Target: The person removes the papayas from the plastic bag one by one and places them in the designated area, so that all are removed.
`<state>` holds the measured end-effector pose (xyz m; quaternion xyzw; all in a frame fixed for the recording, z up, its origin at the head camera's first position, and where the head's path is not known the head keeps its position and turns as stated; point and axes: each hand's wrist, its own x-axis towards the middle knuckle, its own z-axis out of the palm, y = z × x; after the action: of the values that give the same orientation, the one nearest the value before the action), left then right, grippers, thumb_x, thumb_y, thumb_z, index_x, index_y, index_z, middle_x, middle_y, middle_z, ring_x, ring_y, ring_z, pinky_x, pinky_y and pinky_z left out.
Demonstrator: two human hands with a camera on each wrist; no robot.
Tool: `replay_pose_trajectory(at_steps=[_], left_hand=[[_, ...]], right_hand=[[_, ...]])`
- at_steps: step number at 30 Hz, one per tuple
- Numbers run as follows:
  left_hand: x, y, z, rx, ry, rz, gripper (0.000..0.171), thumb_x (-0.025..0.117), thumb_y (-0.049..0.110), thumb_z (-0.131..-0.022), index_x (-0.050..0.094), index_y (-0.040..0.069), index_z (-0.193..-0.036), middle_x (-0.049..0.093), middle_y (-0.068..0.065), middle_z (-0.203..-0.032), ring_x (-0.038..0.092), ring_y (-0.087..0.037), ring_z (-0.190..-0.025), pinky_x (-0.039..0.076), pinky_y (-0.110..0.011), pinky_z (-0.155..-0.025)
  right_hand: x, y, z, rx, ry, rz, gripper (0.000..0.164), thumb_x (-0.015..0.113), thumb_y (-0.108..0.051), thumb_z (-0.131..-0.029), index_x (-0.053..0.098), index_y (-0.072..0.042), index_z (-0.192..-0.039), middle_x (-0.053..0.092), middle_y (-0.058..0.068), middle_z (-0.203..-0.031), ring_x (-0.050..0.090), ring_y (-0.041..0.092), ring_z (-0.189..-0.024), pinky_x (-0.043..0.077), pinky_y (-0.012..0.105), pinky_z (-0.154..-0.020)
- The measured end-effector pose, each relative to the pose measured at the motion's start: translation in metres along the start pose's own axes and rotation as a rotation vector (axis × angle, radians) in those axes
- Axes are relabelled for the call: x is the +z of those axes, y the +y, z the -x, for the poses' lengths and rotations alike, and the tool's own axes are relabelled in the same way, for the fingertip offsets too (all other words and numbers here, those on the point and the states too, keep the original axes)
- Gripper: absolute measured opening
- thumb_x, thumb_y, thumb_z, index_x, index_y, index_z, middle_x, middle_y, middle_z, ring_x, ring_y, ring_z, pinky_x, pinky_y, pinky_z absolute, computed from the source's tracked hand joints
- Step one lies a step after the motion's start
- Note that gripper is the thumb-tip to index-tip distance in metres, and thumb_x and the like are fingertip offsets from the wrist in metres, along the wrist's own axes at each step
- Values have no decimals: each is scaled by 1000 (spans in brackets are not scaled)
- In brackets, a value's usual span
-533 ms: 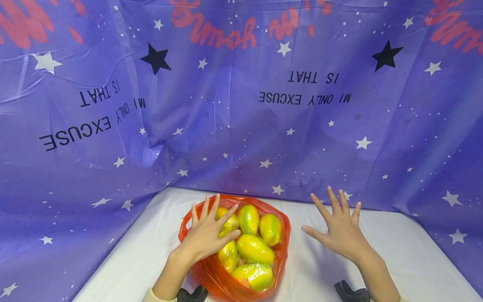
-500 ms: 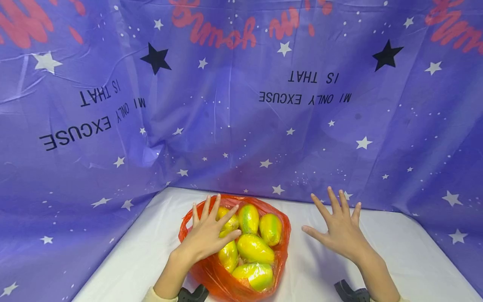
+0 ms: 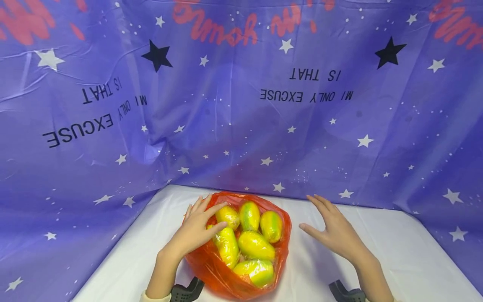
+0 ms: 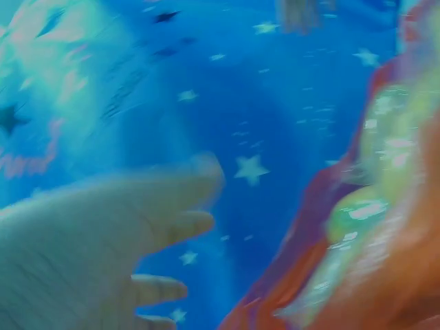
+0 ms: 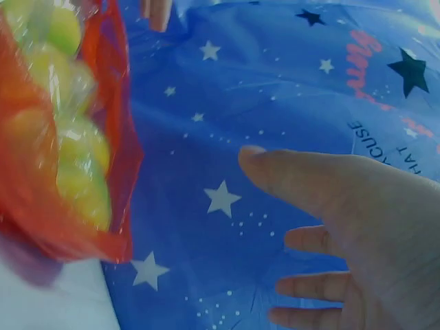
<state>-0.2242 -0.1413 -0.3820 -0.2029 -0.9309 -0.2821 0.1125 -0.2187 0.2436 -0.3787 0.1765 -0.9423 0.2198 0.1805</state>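
An open red plastic bag point(image 3: 211, 272) stands on the white table, holding several yellow-green mangoes point(image 3: 256, 245) in clear wrap. Over the bag's left side hovers my left hand point(image 3: 196, 228), fingers loosely spread and holding nothing; it hides part of the rim. My right hand point(image 3: 337, 230) is in the air to the right of the bag, apart from it, its fingers extended and nothing in its grasp. In the right wrist view, the bag point(image 5: 117, 206) shows at the left, well clear of the thumb. The left wrist view is blurred, with the wrapped fruit point(image 4: 364, 213) at its right.
A white-covered table point(image 3: 407, 251) extends to both sides of the bag. Behind and around it hangs a purple cloth point(image 3: 241, 105) with stars and lettering. A dark wrist mount point(image 3: 186, 289) sits below each hand.
Both hands have drawn their widely spread fingers closer together and bent them slightly. The left hand has shifted a little to the left, and the head view has tilted slightly.
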Motion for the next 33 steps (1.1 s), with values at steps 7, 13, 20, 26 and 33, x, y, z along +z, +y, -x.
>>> replay_pose_trajectory(at_steps=[7,13,20,26,33], left_hand=[[-20,-26,4,-149,22,192,50,69,19,-90,55,13,-138,36,-30,-145,32,-51,-132,25,-68,-103],[-21,-38,9,-199,25,313,48,69,14,-88,58,11,-135,48,-20,-140,35,-44,-133,26,-66,-104],[-16,-44,9,-213,37,375,46,69,12,-88,59,11,-133,53,-13,-137,38,-39,-133,26,-62,-107],[-15,-43,8,-211,39,394,45,69,15,-89,60,11,-133,54,-13,-137,38,-37,-133,26,-61,-107],[-15,-45,8,-206,44,388,44,69,14,-88,61,12,-132,54,-13,-136,39,-38,-133,26,-62,-107]], right_hand=[[5,-9,-3,-36,-6,-99,71,66,-51,-87,44,-15,-144,43,13,-145,38,38,-133,34,64,-101],[9,-14,-4,-60,-6,-119,68,68,-47,-88,46,-14,-143,45,11,-143,42,35,-130,35,61,-101],[11,-17,-5,-79,-3,-132,68,71,-43,-87,46,-14,-142,45,8,-143,43,32,-130,36,59,-101],[17,-21,-6,-98,-21,-160,67,71,-43,-86,46,-15,-142,47,4,-142,43,29,-130,37,57,-102],[24,-26,-6,-106,-38,-169,67,72,-44,-85,47,-17,-141,48,1,-140,46,27,-128,40,56,-100]])
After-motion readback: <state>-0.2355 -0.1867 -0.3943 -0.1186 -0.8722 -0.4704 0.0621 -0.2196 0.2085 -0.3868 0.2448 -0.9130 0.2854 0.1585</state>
